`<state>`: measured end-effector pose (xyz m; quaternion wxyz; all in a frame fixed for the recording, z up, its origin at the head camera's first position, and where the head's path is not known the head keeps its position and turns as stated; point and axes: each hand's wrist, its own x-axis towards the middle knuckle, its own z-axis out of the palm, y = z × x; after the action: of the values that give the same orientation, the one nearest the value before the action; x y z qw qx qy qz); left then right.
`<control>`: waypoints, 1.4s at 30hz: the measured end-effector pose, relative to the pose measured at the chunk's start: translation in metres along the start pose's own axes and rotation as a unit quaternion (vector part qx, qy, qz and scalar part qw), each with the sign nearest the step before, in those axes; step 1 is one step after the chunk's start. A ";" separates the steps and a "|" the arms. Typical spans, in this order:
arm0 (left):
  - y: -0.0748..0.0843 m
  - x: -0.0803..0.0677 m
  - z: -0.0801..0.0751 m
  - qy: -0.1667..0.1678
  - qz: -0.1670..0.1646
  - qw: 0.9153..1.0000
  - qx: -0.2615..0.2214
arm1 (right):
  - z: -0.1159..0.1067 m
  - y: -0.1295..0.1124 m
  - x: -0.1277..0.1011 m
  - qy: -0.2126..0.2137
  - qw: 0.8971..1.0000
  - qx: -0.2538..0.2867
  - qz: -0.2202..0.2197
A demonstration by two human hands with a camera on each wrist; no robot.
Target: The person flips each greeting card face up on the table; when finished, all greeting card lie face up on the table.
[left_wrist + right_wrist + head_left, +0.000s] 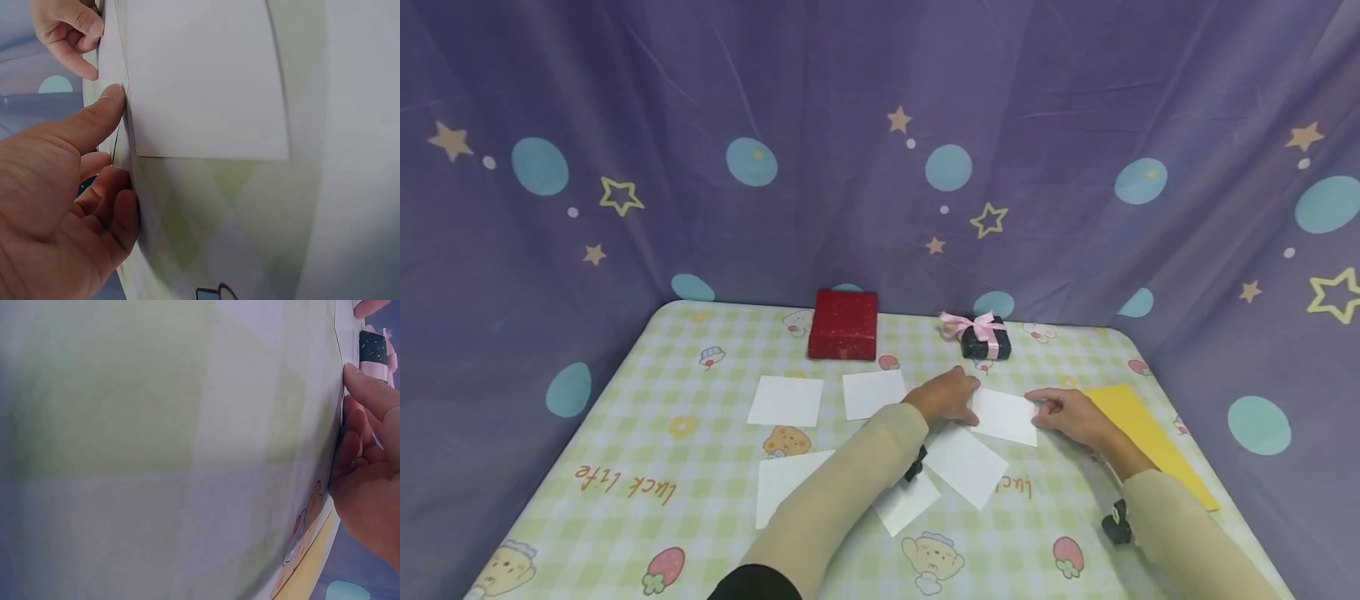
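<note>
Both hands are working on one white sheet (1006, 417), which is lying right of the counter's (722, 542) middle, toward its far edge. The left hand (947, 396) is holding the sheet's left edge, thumb and fingers standing moderately apart along it; the right hand (1071, 412) is holding the right edge with its fingers set more narrowly, the spare ones curling in. Whether the sheet is resting flat or being lifted slightly, I cannot tell.

The step in hand seems to be handling and squaring this single piece. Other white sheets (786, 402) are lying to the left and nearer the person, one passing beneath the left wrist. A yellow sheet (1150, 442) is lying along the counter's right edge, while a red box (842, 325) and a black box with a pink ribbon (987, 342) are standing by the far edge.

As I am judging it, the next move is calling for both hands working evenly, keeping the thin paper from buckling and the left sleeve from dragging neighbouring pieces.
</note>
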<state>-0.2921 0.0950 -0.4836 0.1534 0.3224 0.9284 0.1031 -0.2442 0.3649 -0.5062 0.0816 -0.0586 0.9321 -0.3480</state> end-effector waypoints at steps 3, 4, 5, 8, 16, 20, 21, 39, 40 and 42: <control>0.001 -0.002 -0.001 -0.002 -0.014 1.000 -0.013 | 0.002 0.000 0.001 -0.003 1.000 0.008 0.002; 0.001 -0.002 -0.001 -0.002 -0.018 1.000 -0.016 | 0.002 0.000 0.001 -0.003 1.000 0.013 0.005; 0.001 -0.002 -0.001 -0.002 -0.021 1.000 -0.019 | 0.003 0.000 0.001 -0.005 1.000 0.015 0.006; 0.001 -0.002 -0.002 0.000 -0.029 0.999 -0.027 | 0.004 -0.001 0.002 -0.003 1.000 0.019 0.015; 0.000 0.000 -0.003 0.011 -0.043 0.998 -0.040 | 0.005 -0.004 0.002 -0.002 1.000 0.017 0.022; 0.001 -0.003 -0.005 0.017 -0.049 0.997 -0.052 | 0.005 -0.004 0.003 -0.005 0.999 0.025 0.021; 0.002 -0.004 -0.006 0.019 -0.051 0.997 -0.054 | 0.004 -0.005 0.003 -0.005 0.999 0.026 0.025; -0.002 -0.005 -0.010 0.093 0.020 0.994 -0.051 | -0.009 -0.007 0.003 -0.004 0.999 0.026 0.042; -0.003 -0.005 -0.012 0.101 0.025 0.993 -0.062 | -0.010 -0.007 0.004 0.001 0.998 0.036 0.042; -0.005 -0.007 -0.014 0.119 0.035 0.989 -0.079 | -0.012 -0.007 0.005 0.007 0.997 0.068 0.041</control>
<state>-0.2951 0.0853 -0.4704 0.0634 0.3271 0.9172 0.2186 -0.2507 0.3660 -0.4934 0.0928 -0.0122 0.9085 -0.4073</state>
